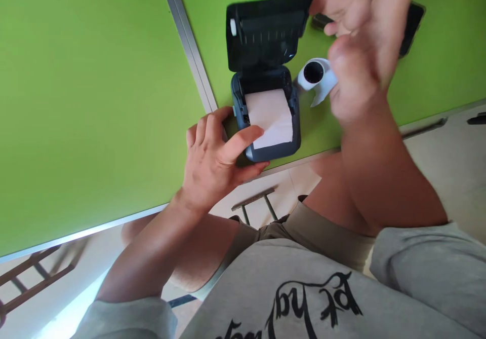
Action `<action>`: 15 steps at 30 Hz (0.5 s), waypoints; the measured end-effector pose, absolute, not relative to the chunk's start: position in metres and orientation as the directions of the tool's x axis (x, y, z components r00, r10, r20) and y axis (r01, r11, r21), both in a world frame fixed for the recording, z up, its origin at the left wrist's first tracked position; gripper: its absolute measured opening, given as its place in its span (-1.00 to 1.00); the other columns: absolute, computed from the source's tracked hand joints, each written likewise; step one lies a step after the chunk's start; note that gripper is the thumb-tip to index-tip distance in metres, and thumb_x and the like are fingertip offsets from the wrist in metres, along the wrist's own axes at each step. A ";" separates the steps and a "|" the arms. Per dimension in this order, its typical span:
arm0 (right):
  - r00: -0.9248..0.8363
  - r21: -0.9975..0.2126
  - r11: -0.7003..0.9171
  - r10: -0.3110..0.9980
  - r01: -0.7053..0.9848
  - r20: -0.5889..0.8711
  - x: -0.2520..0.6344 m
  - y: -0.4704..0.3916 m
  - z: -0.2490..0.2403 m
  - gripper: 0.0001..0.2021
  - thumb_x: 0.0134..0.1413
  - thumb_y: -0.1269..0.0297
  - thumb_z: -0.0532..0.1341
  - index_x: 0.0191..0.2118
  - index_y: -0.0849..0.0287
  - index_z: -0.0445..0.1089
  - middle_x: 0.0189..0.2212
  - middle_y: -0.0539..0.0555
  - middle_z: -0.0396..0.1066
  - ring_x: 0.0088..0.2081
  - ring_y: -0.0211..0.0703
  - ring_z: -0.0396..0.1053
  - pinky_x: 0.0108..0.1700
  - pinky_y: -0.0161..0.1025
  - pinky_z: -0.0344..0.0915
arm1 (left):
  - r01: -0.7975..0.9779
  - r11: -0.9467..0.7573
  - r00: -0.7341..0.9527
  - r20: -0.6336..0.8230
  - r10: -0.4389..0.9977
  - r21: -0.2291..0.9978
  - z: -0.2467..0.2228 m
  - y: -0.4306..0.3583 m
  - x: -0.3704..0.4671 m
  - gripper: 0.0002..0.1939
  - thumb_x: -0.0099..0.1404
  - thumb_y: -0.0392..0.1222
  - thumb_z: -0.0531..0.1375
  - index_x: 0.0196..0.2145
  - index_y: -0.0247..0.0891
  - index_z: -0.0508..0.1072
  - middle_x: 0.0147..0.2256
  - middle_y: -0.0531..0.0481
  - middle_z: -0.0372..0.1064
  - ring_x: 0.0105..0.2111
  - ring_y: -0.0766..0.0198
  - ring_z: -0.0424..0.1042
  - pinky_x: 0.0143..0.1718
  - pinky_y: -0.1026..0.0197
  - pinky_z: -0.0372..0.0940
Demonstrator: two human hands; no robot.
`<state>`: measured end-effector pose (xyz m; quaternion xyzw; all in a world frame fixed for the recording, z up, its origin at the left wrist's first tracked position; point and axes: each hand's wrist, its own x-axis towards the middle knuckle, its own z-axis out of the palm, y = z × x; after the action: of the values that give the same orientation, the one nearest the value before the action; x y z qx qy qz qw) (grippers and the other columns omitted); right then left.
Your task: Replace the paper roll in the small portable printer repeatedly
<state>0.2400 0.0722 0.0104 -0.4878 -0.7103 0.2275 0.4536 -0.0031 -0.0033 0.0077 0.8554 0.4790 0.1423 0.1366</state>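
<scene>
A small dark grey printer [279,149] sits on the green table [94,101] near its front edge, with its lid [266,30] swung up and open. A white paper roll [270,116] lies in its bay, a strip pulled forward. My left hand [212,159] grips the printer's left side and its thumb rests on the paper strip. My right hand [357,50] is raised and blurred to the right of the lid, fingertips close to the lid's upper right corner. A second white roll [314,73] with a loose tail lies just beside that hand.
A flat dark device [412,22] lies on the table behind my right hand. A metal seam [190,50] divides the tabletop into two panels. Below the table edge are my legs, a grey shirt and wooden chair rungs [34,278].
</scene>
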 end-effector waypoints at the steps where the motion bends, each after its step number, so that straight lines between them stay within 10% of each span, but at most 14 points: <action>1: -0.077 -0.749 0.518 0.840 0.415 0.538 0.241 0.075 0.005 -0.32 0.23 -0.41 -0.07 0.26 -0.07 0.07 0.29 0.06 0.24 0.20 0.07 0.40 0.19 0.03 0.36 | 0.781 -0.501 0.499 0.109 0.860 0.374 0.008 -0.003 -0.003 -0.51 0.40 0.20 0.26 0.21 0.11 0.41 0.23 -0.29 0.32 0.13 -0.24 0.38 0.08 -0.21 0.24; 4: 0.046 -0.701 0.610 0.742 0.370 0.669 0.245 0.081 -0.010 -0.55 0.32 -0.23 0.01 0.04 0.00 0.29 0.05 0.15 0.37 0.00 0.07 0.46 0.11 0.08 0.37 | 0.771 -0.515 0.507 0.129 0.852 0.373 0.007 -0.004 -0.003 -0.52 0.41 0.19 0.25 0.21 0.08 0.41 0.22 -0.32 0.32 0.12 -0.25 0.38 0.07 -0.20 0.24; 9: 0.098 -0.712 0.400 0.831 0.576 0.547 0.242 0.085 -0.020 -0.65 0.39 0.00 -0.29 -0.03 -0.06 0.13 -0.15 0.19 0.43 -0.10 0.08 0.42 -0.08 0.09 0.37 | 0.763 -0.551 0.523 0.180 0.833 0.338 0.006 -0.004 -0.004 -0.52 0.43 0.18 0.24 0.22 0.06 0.39 0.21 -0.35 0.33 0.09 -0.22 0.41 0.01 -0.15 0.26; 15: 0.109 -0.767 0.390 0.855 0.510 0.507 0.232 0.085 -0.008 -0.85 0.33 0.20 -0.14 -0.24 -0.03 0.12 -0.31 0.15 0.36 -0.20 0.01 0.41 -0.08 -0.01 0.37 | 0.770 -0.533 0.504 0.178 0.845 0.349 0.005 -0.003 -0.004 -0.37 0.38 0.22 0.27 0.32 0.07 0.31 0.22 -0.32 0.33 0.12 -0.22 0.40 0.04 -0.16 0.26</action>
<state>0.2322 0.0847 -0.0083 -0.5274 -0.6470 0.1641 0.5256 -0.0036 -0.0034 0.0048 0.8599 0.4696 0.1651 0.1129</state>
